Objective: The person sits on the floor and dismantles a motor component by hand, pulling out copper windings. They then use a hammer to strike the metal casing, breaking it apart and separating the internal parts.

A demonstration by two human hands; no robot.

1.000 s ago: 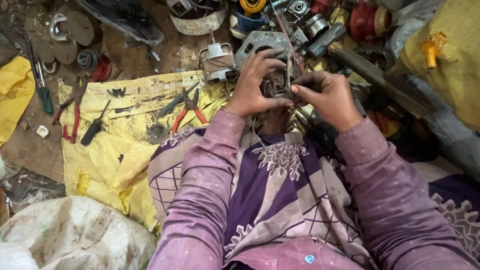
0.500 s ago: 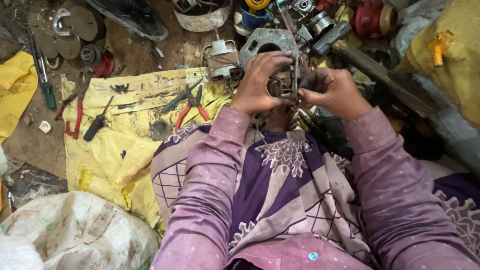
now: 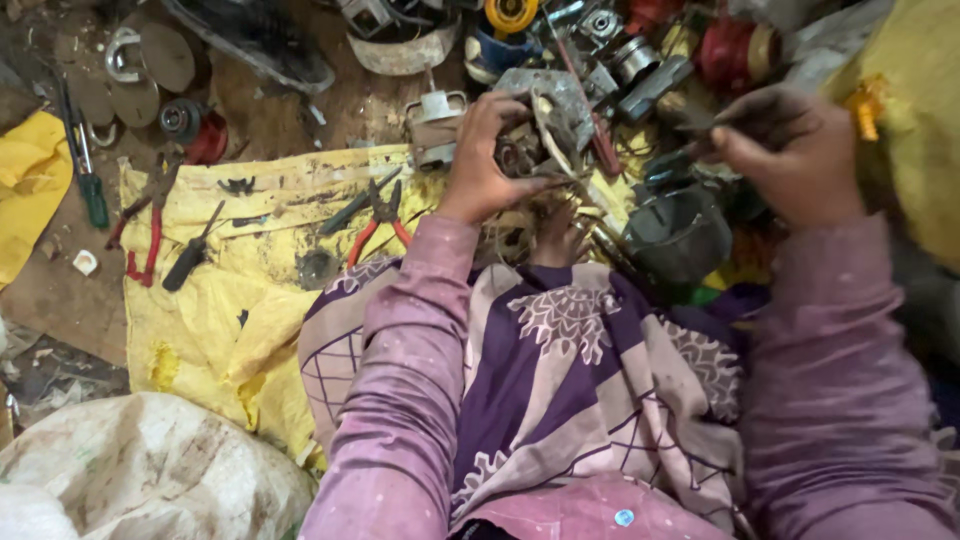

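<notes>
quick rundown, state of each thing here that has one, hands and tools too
left hand: grip shut on the metal part
metal part: held up over the lap
right hand: pinching a small dark piece, too dark to identify
red-handled pliers: lying on the cloth, handles apart
yellow cloth: spread flat, stained
black screwdriver: lying loose on the cloth
green-handled screwdriver: lying on the ground

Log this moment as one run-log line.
left hand: grips metal scrap part | right hand: pinches a thin dark piece, kind unclear | nearby: red-handled pliers on yellow sheet
</notes>
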